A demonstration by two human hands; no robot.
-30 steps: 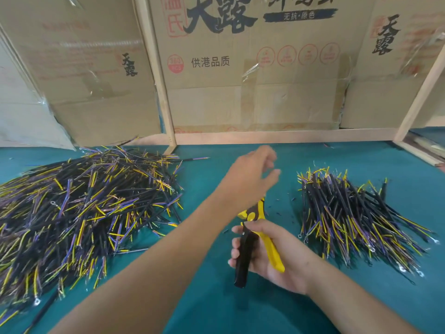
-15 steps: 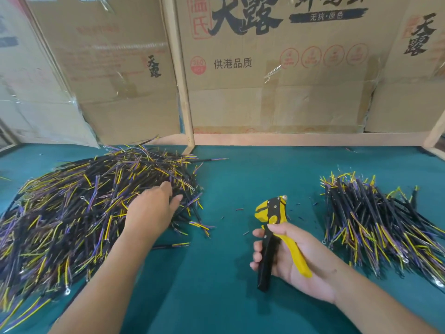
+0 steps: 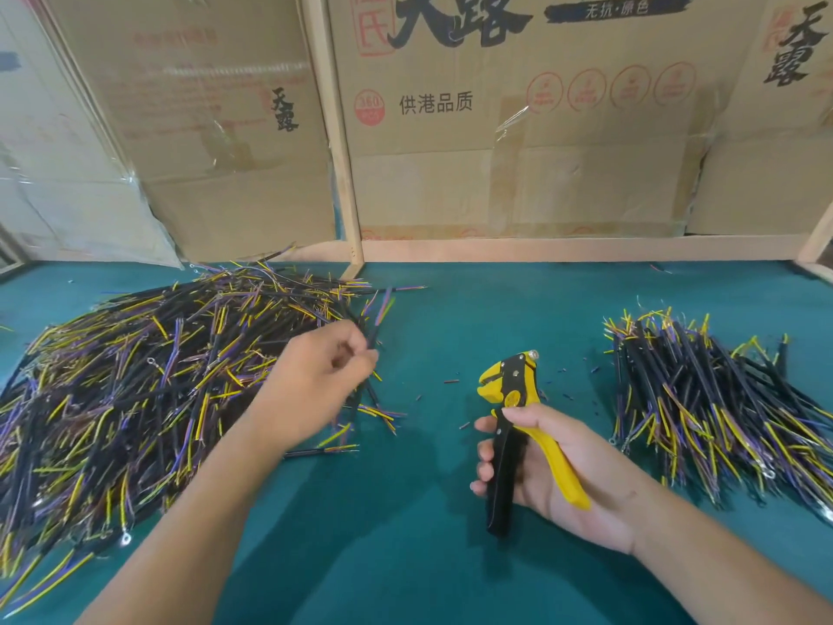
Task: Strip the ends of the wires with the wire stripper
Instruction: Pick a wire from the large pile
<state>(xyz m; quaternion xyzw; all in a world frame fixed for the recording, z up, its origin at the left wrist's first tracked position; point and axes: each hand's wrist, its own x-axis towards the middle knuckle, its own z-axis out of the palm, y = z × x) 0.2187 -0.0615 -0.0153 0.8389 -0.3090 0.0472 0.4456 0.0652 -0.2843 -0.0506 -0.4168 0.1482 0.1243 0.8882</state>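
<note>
1. i see no bin or tray here; the wires lie loose in two heaps on the green table [image 3: 428,557]. the big wire pile [image 3: 135,390] spreads over the left side, the smaller wire bundle [image 3: 703,399] lies at the right, well apart from it.
2. my left hand [image 3: 315,385] sits at the right edge of the big wire pile, fingers curled, thumb and fingertips pinching one black wire [image 3: 376,327] whose coloured end sticks up to the far side.
3. my right hand [image 3: 554,471] grips the wire stripper [image 3: 518,426] near the middle of the table, between the two heaps, fingers wrapped round the black handle and the yellow handle lying across the palm; the handles stand apart, the head points far and left.
4. small bits of cut insulation [image 3: 453,381] are scattered on the cloth around the stripper head.
5. cardboard boxes [image 3: 518,142] and a wooden frame [image 3: 541,252] close off the far side.
6. against half a second ago, the left hand has lifted from lying on the pile and now holds a wire at its edge; the right hand and stripper have kept their pose.
</note>
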